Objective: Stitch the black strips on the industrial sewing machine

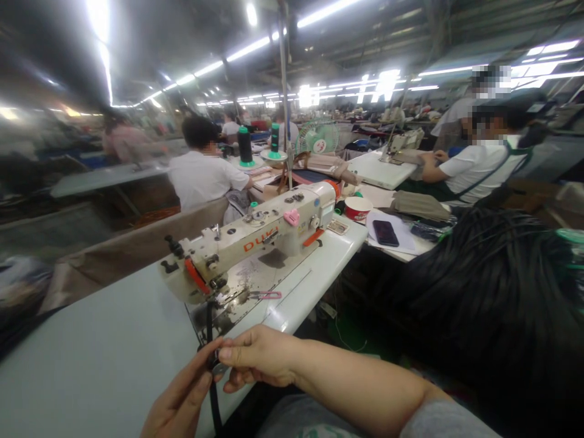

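The left hand (180, 395) grips a black strap (210, 322), and the right hand (264, 356) pinches a small round piece (219, 368) against it, above the desk (104, 347) near its front edge. Between the fingertips, the strap reaches up to the needle end of the sewing machine (292, 222); the piece seems placed at the strap but not yet let go, and whether it is fastened I cannot tell. Beyond, pink-handled snips (269, 295) lie on the machine's bed.
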`<act>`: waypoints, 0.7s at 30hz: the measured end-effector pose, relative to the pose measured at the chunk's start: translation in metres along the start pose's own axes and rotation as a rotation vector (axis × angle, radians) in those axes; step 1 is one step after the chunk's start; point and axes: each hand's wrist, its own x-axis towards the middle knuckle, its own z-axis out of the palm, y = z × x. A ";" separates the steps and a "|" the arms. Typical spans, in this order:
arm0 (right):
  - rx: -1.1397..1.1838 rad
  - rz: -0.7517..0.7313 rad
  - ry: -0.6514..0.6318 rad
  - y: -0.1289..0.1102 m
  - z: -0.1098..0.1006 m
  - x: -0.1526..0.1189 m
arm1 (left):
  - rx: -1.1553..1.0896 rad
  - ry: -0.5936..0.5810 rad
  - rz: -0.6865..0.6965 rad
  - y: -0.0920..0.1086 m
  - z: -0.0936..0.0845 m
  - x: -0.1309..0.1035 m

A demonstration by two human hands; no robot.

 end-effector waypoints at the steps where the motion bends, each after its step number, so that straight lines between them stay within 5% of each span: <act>1: 0.013 -0.004 0.012 0.001 -0.001 0.000 | 0.029 -0.015 -0.009 0.002 0.002 -0.002; 11: 0.000 -0.052 0.053 0.001 0.005 0.001 | 0.332 0.044 0.052 0.020 0.018 -0.010; 17: -0.586 -0.181 0.058 -0.018 -0.003 -0.010 | -0.040 0.105 -0.022 0.000 0.020 -0.008; 21: -0.672 -0.238 0.201 -0.028 -0.008 -0.011 | -0.246 0.121 -0.162 0.001 0.030 -0.010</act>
